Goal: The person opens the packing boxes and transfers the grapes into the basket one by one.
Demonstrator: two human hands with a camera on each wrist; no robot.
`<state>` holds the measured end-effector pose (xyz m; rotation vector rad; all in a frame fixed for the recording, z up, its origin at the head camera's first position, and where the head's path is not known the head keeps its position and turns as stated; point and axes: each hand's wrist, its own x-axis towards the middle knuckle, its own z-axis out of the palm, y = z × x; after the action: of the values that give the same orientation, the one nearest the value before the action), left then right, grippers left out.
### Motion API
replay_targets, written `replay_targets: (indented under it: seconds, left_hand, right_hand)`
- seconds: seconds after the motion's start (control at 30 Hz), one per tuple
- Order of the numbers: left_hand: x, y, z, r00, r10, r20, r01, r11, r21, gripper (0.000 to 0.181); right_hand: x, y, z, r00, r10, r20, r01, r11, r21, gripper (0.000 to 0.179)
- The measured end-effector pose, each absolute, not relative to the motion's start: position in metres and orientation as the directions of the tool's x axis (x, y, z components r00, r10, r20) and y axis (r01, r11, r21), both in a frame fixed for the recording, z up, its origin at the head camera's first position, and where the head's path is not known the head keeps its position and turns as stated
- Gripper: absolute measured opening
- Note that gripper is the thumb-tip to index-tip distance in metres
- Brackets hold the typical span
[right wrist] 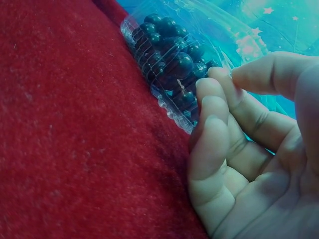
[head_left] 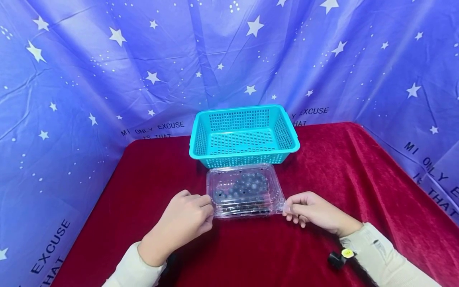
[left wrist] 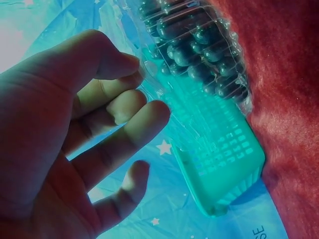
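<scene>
A clear plastic clamshell box [head_left: 224, 183] lies on the red cloth, its lid over a heap of dark, glossy, round grapes [head_left: 251, 184]. At its left edge my left hand [head_left: 188, 215] pinches the rim between thumb and index finger. The other left fingers hang loosely bent in the left wrist view, away from the plastic. My right hand [head_left: 311, 209] pinches the box's front right corner with thumb and index finger, the remaining fingers curled below. In the right wrist view the grapes [right wrist: 177, 64] show through the ribbed side wall.
A turquoise perforated basket [head_left: 244, 153] stands right behind the box, with nothing in it. The red velvet cloth [head_left: 154, 167] covers the table. A blue curtain with white stars [head_left: 215, 48] hangs behind and along both sides.
</scene>
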<state>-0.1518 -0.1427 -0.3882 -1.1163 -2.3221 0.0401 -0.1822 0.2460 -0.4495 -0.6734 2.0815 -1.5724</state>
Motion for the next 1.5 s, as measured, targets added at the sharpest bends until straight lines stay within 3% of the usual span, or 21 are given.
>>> replay_targets:
  seconds: [0.57,1.0,1.3,1.5]
  left_hand:
    - [-0.154,-0.1451,-0.3863,-0.519,0.748,0.413,0.747,0.632,-0.207,0.017]
    - [-0.1567,-0.1469,-0.3844,-0.5,0.751,0.431,0.759,0.62,-0.2,0.014]
    - [-0.1587,-0.148,-0.3845,-0.508,0.751,0.422,0.747,0.628,-0.218,0.015]
    - [-0.1579,-0.147,-0.384,-0.496,0.759,0.422,0.719,0.632,-0.291,0.012]
  right_hand:
    - [-0.1829,0.2462,-0.4523,-0.793,-0.607,-0.055,-0.115,0.237,-0.965,0.019]
    - [-0.1808,0.2439,-0.4487,-0.795,-0.604,-0.052,-0.135,0.26,-0.956,0.018]
    - [-0.182,0.2441,-0.4498,-0.811,-0.577,-0.099,-0.094,0.295,-0.951,0.018]
    - [-0.1814,0.2434,-0.4488,-0.815,-0.567,-0.122,-0.063,0.296,-0.953,0.02]
